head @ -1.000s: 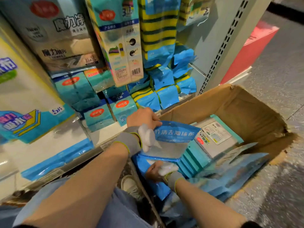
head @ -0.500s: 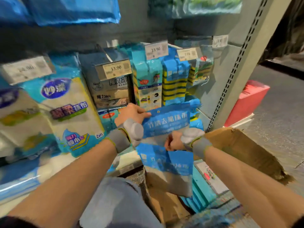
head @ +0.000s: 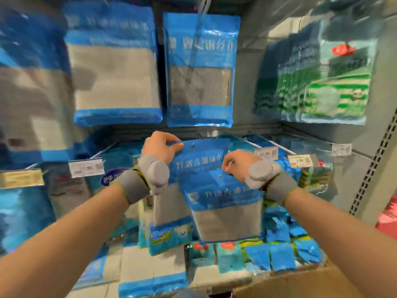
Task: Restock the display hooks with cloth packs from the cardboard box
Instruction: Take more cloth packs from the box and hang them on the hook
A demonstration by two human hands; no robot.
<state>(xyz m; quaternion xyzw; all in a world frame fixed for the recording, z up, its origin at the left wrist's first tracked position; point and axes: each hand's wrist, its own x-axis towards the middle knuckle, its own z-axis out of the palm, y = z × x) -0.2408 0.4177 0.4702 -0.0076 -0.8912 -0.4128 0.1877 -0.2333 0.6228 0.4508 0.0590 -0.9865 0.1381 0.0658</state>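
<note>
The left hand (head: 160,147) and right hand (head: 235,162) each grip the top edge of the blue cloth packs (head: 223,203), and the inside of the cardboard box (head: 300,282) is hidden.

Legible print: one pack header, one price tag.
I read 竹清去油抹布 in white on the blue header of the held cloth pack (head: 202,164); the price tag (head: 265,153) on the hook end beside it says 13.90. The rest is too blurred for me.

Head-worn view faces forward, close to hanging packs (head: 199,69).
</note>
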